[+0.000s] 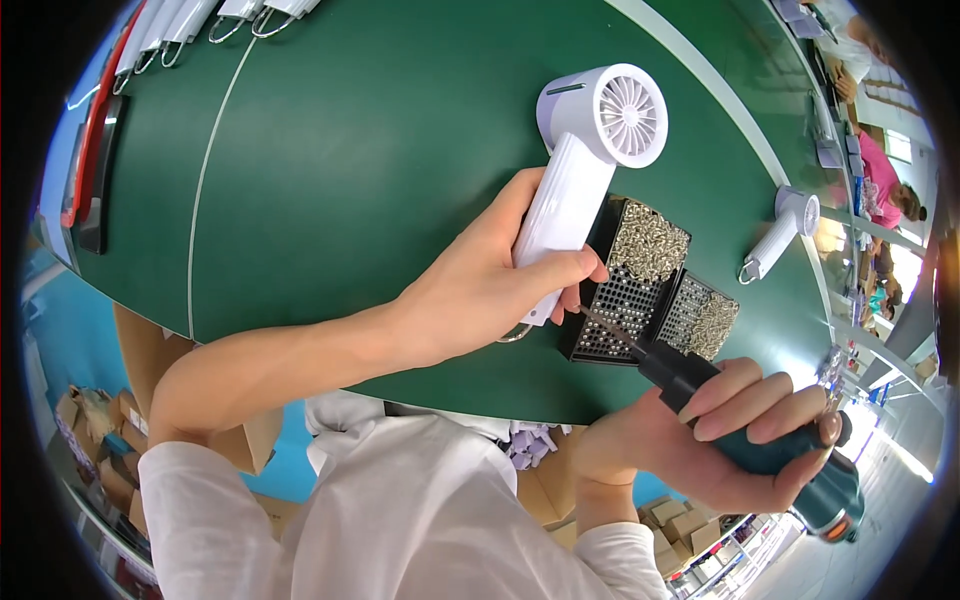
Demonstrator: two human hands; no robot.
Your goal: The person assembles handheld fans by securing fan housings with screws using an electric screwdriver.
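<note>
A white handheld fan (pixel 565 205) is gripped by its handle in my left hand (pixel 490 265), its round grille tilted up toward the far side. A wire loop hangs at the handle's lower end. My right hand (pixel 730 440) is wrapped around a dark teal electric screwdriver (pixel 790 460) with a black nose. Its thin bit points left, with the tip close to the lower end of the fan handle; whether they touch I cannot tell. Beneath the bit lies a black screw tray (pixel 648 265) with small screws heaped at its far end. A second screw tray (pixel 700 315) adjoins it.
Another white fan (pixel 783 232) lies on the green table (pixel 370 130) at the right. Several white handles with wire loops (pixel 185 25) line the far left, near a red-and-black strip (pixel 98 150). Cardboard boxes (pixel 120 430) stand below the table. Other people (pixel 885 180) sit at the far right.
</note>
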